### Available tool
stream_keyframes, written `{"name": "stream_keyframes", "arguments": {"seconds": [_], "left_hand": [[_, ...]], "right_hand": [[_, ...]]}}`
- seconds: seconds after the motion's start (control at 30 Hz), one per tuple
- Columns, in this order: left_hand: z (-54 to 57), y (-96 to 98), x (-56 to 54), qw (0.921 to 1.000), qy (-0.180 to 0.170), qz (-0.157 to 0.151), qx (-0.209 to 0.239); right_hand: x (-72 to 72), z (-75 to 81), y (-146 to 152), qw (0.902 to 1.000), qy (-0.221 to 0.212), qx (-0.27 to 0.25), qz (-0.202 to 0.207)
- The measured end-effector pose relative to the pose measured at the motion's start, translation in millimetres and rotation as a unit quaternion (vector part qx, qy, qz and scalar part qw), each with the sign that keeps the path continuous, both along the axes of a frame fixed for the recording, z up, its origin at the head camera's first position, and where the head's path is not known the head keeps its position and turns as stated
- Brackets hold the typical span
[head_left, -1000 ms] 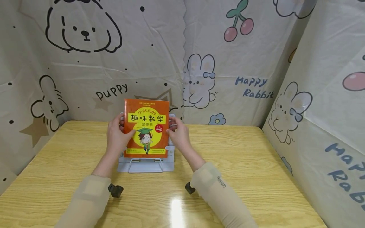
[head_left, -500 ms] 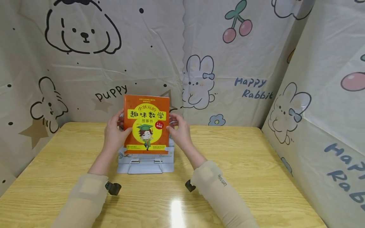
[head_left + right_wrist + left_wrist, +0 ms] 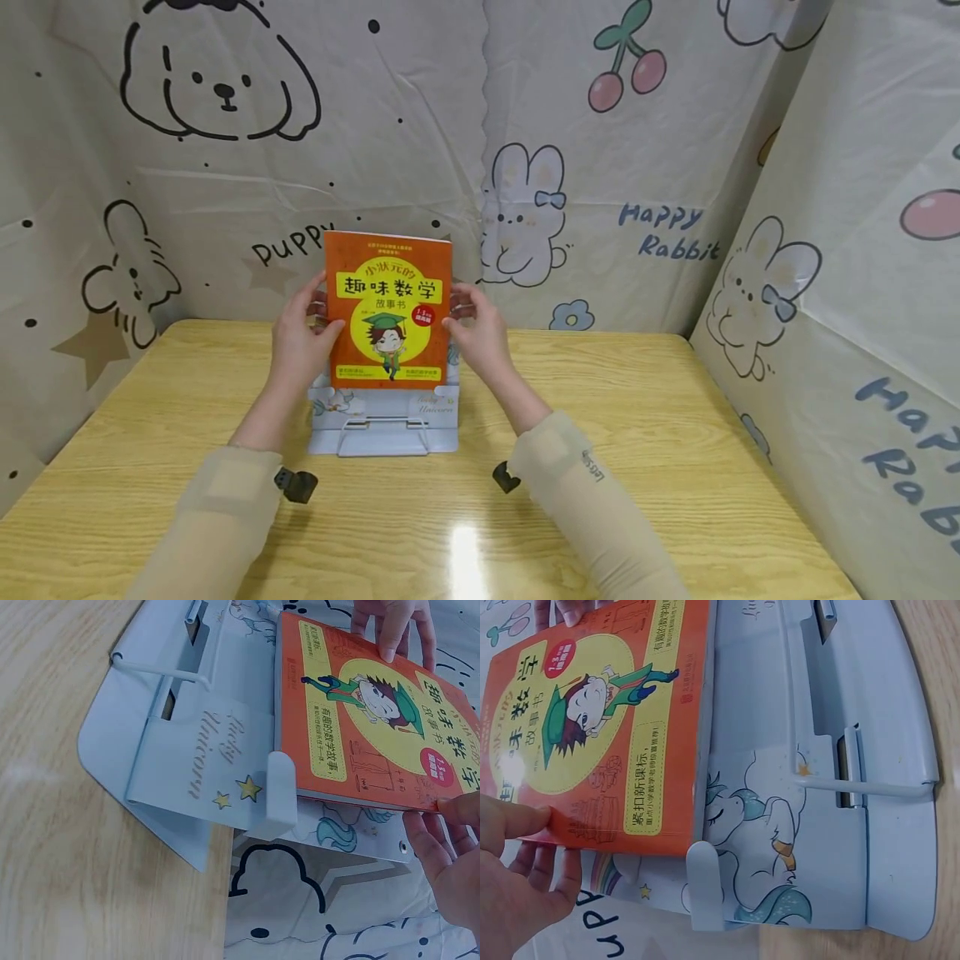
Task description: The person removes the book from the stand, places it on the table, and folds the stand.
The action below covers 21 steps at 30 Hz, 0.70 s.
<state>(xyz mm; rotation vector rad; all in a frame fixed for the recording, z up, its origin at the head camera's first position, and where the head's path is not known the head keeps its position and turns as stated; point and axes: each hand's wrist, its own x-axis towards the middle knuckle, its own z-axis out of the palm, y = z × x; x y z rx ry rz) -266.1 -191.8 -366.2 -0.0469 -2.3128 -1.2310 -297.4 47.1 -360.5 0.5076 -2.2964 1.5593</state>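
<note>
An orange book [image 3: 387, 312] with a yellow circle and a cartoon graduate on its cover is upright between my two hands. My left hand [image 3: 302, 329] pinches its left edge, thumb [image 3: 536, 820] on the cover and fingers behind. At the right edge my right hand [image 3: 480, 329] pinches it the same way. Behind and below the book stands a pale blue book stand [image 3: 384, 408] printed with a unicorn [image 3: 754, 847]. The book's lower edge is raised above the stand's base, near the side clips [image 3: 705, 885]. The stand's upper part is hidden by the book.
The stand sits on a wood-grain table [image 3: 615, 433] toward its back edge. A wire support [image 3: 165, 673] crosses the stand's base. A cloth backdrop [image 3: 420, 100] with puppy and rabbit drawings rises behind the table and at both sides.
Both hands have lifted the book upward along the stand, so more of the stand's lower panel shows beneath it. The stand has stayed in place.
</note>
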Motion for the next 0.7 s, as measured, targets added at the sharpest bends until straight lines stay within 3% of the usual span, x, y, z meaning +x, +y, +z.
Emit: {"name": "stream_keyframes", "arguments": {"seconds": [0.47,0.7], "left_hand": [[12.6,3.6,6.2,0.9974,0.072,0.007,0.01],[21.8,8.5,10.3,0.9958,0.091,0.002,0.014]], "right_hand": [[5.3,18.4,6.8,0.9998,0.018,-0.003,0.002],[7.7,25.0,12.8,0.9994,0.018,-0.024,0.016]]}}
